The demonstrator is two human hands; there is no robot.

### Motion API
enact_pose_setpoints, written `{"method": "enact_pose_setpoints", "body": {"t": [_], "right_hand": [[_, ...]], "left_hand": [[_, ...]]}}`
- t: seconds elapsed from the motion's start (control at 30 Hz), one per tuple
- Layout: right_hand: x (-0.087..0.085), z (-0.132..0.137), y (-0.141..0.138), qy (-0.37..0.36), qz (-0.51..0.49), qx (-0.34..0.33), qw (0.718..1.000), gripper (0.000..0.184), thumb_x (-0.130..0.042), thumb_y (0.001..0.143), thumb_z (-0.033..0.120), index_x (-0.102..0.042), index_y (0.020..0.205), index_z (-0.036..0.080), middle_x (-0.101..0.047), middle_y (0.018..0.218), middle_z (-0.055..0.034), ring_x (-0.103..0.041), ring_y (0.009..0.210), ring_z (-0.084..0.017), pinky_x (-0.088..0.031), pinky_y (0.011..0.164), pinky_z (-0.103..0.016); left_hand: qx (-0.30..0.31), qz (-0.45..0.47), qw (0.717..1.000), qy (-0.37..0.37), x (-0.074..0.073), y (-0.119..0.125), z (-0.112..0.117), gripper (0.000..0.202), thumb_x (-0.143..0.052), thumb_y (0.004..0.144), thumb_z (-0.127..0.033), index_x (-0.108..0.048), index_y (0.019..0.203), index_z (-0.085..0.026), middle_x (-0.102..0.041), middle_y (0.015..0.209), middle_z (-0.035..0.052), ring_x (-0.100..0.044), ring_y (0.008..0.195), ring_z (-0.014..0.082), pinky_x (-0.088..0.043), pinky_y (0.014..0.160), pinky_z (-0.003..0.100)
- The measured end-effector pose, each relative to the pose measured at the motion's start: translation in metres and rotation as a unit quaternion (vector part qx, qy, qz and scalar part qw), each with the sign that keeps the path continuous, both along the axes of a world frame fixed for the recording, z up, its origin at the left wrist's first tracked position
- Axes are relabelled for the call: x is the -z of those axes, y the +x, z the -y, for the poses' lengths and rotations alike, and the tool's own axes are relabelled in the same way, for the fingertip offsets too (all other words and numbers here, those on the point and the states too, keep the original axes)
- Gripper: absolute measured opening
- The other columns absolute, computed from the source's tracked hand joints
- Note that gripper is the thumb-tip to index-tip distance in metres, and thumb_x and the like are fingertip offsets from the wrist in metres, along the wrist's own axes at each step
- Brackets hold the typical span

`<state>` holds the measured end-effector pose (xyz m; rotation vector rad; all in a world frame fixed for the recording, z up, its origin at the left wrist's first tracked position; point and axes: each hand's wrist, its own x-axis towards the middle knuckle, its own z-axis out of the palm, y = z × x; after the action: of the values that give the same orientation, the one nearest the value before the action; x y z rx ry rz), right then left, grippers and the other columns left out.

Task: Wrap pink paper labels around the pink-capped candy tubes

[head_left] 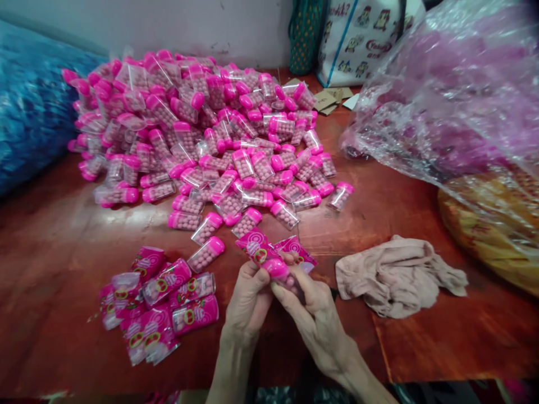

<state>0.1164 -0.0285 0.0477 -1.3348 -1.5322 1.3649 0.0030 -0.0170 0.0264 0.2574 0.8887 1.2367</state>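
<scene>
My left hand (249,297) and my right hand (307,303) meet near the table's front edge, fingers pinched around a small clear candy box with a pink cap (278,269). Pink printed label sleeves (261,247) stick up from between the fingers behind the box. A small heap of labelled pink boxes (164,306) lies just left of my left hand. Further back, a large pile of unlabelled pink-capped candy boxes (202,134) covers the middle of the red-brown table (421,348).
A crumpled beige cloth (398,275) lies right of my hands. A big clear plastic bag of pink items (455,95) and a yellow bag (497,224) fill the right side. A blue bag (29,106) sits at left. A tote bag (362,39) stands at the back.
</scene>
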Motion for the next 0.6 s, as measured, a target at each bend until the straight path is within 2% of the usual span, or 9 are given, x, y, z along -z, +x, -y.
{"method": "enact_pose_setpoints", "body": {"t": [0.1,0.2,0.33,0.43,0.6], "right_hand": [[-0.003,-0.001,0.002,-0.039,-0.001,-0.012,0.999,0.016,-0.045,0.090,0.032,-0.057,0.088,0.021,-0.053,0.065,0.0042,-0.047,0.056,-0.010,-0.036,0.052,-0.019],[0.001,0.001,-0.001,-0.040,0.023,0.003,0.999,0.017,-0.045,0.090,0.033,-0.057,0.089,0.021,-0.055,0.065,0.0037,-0.050,0.056,-0.011,-0.037,0.051,-0.019],[0.010,0.004,-0.009,0.048,0.081,0.039,0.995,0.018,-0.043,0.090,0.025,-0.056,0.100,0.017,-0.062,0.071,-0.0017,-0.059,0.059,-0.015,-0.042,0.055,-0.023],[0.016,0.004,-0.012,0.106,0.089,0.045,0.989,0.022,-0.043,0.090,0.021,-0.054,0.107,0.016,-0.067,0.085,-0.0072,-0.064,0.073,-0.018,-0.047,0.065,-0.025],[0.014,0.005,-0.010,0.127,0.088,0.028,0.988,0.022,-0.043,0.089,0.019,-0.056,0.107,0.016,-0.067,0.086,-0.0073,-0.065,0.076,-0.018,-0.049,0.068,-0.026]], "left_hand": [[-0.007,-0.003,1.000,-0.003,0.002,0.000,-0.001,0.030,-0.078,0.056,-0.032,-0.071,0.077,-0.013,-0.070,0.080,0.0098,-0.065,0.070,0.0233,-0.053,0.065,0.036],[-0.008,-0.010,1.000,0.000,0.002,0.001,-0.002,0.027,-0.078,0.055,-0.031,-0.071,0.073,-0.012,-0.070,0.074,0.0100,-0.065,0.066,0.0229,-0.053,0.064,0.036],[-0.018,-0.014,1.000,0.006,0.000,0.004,-0.003,0.021,-0.075,0.060,-0.031,-0.071,0.072,-0.014,-0.069,0.073,0.0089,-0.064,0.067,0.0217,-0.053,0.065,0.035],[-0.028,-0.016,0.999,0.012,-0.002,0.006,-0.004,0.023,-0.073,0.062,-0.037,-0.069,0.068,-0.014,-0.067,0.076,0.0088,-0.063,0.073,0.0223,-0.052,0.068,0.034],[-0.004,-0.019,1.000,0.023,-0.004,0.004,-0.002,0.026,-0.072,0.062,-0.039,-0.066,0.064,-0.014,-0.065,0.081,0.0096,-0.062,0.079,0.0244,-0.051,0.070,0.035]]}}
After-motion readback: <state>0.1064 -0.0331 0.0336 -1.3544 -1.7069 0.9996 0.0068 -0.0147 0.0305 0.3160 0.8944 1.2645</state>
